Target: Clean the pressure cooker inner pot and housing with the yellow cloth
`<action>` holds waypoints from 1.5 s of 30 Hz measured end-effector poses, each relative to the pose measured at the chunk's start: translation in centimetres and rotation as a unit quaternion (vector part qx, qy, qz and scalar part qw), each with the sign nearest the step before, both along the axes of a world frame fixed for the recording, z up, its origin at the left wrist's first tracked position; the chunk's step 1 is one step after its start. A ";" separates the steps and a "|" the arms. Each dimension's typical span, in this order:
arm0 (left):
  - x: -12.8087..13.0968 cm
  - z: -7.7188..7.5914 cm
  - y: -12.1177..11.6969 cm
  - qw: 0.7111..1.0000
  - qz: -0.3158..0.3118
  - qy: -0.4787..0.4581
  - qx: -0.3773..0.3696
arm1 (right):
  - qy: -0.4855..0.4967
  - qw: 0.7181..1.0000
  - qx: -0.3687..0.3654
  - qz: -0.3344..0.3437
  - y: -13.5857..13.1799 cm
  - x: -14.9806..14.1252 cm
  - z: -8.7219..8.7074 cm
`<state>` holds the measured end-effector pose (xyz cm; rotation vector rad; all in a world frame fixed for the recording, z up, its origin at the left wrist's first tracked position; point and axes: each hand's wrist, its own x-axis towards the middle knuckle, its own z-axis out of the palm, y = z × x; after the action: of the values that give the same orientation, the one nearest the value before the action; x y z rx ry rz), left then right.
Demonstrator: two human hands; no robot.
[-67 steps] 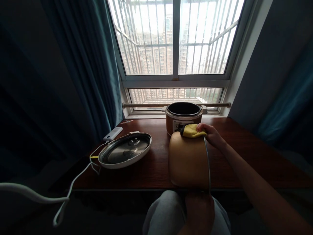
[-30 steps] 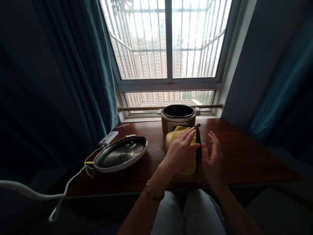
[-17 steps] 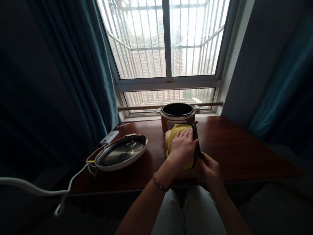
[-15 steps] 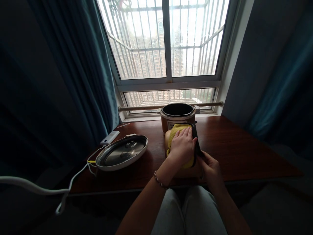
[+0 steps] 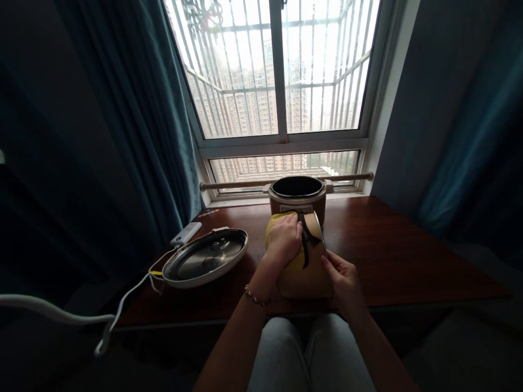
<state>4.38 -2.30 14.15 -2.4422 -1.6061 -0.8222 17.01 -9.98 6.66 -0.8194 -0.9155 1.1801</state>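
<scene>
A tan inner pot (image 5: 308, 269) lies on its side at the near edge of the wooden table (image 5: 400, 256). My left hand (image 5: 284, 239) presses a yellow cloth (image 5: 297, 261) with a black edge against the pot's left upper side, fingers curled over it. My right hand (image 5: 343, 277) grips the pot's metal rim on the right. Behind the pot stands the brown cooker body (image 5: 297, 196), lid off.
The cooker lid (image 5: 205, 257) lies upside down at the table's left. A white power bank (image 5: 186, 233) sits behind it, with a white cable (image 5: 122, 310) trailing off the left edge. Teal curtains hang on both sides of the barred window (image 5: 281, 71).
My left hand came onto the cloth in place of my right and has slid it toward the pot's left side. My right hand moved down to hold the pot's rim.
</scene>
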 end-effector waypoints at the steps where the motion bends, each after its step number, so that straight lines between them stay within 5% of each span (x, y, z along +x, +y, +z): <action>1: 0.3 -0.4 -0.5 1.000 -0.017 0.000 0.021 | 0.013 1.000 0.002 0.000 0.1 -0.2 0.1; 8: 1.8 -3.6 -4.4 0.992 -0.059 -0.012 0.113 | 0.055 0.998 0.001 -0.015 0.9 -0.3 1.1; 14: -1.2 -5.9 -3.3 0.985 0.006 -0.155 0.078 | 0.090 0.995 -0.038 0.011 0.9 0.1 2.3; 19: -3.2 -7.8 -2.1 0.919 0.007 -0.393 -0.033 | 0.068 0.997 -0.040 -0.008 1.3 0.3 1.5; 23: -3.2 -8.7 -2.6 0.890 -0.027 -0.454 -0.045 | -0.022 0.997 -0.034 -0.066 1.2 0.7 -0.5; 27: -2.8 -9.1 -3.4 0.920 0.003 -0.392 -0.011 | -0.022 0.997 -0.024 -0.066 0.8 0.5 -1.5; 31: -1.5 -9.0 -5.0 0.975 0.013 -0.191 0.109 | 0.010 0.997 -0.016 -0.072 0.7 -0.3 -0.7; 36: 1.4 -8.3 -7.4 0.985 -0.033 -0.023 0.169 | 0.034 0.997 -0.028 -0.069 0.8 -1.1 1.3; 40: 2.4 -7.8 -7.9 0.981 -0.048 0.001 0.189 | 0.051 0.997 -0.043 -0.047 0.9 -1.1 2.4; 45: 0.6 -7.5 -6.5 0.985 0.035 -0.051 0.162 | 0.077 0.995 -0.055 -0.026 1.6 -1.0 3.3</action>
<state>4.94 -8.82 6.65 -2.1389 -1.4456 -1.1136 16.06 -8.40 9.96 -0.8241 -0.7039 1.2384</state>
